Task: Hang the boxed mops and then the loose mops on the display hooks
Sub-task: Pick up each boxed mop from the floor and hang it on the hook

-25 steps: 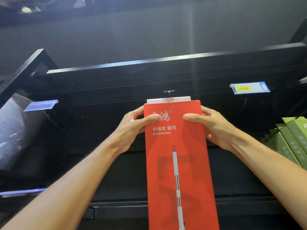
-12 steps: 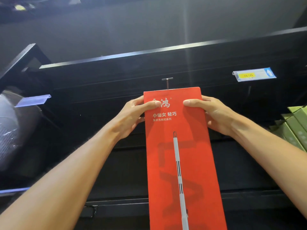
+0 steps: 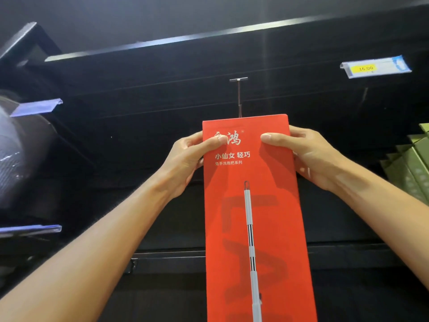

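Note:
A tall red boxed mop (image 3: 253, 205) with white lettering and a printed grey handle stands upright in front of me. My left hand (image 3: 188, 156) grips its upper left edge, thumb on the front. My right hand (image 3: 304, 154) grips the upper right edge the same way. A metal display hook (image 3: 239, 94) with a T-shaped tip sticks out of the black back panel just above the box's top edge. The box's back and any hang tab are hidden.
Green boxes (image 3: 415, 163) hang at the right. A price tag (image 3: 376, 68) reading 36.00 sits at upper right. Blue label strips (image 3: 37, 108) and a dark wrapped bundle (image 3: 16, 154) are at the left. A black rail (image 3: 167, 256) runs below.
The hook now shows far more of its length above the box's top edge. The white strip seen above the box one second ago is out of sight. Both grips are unchanged.

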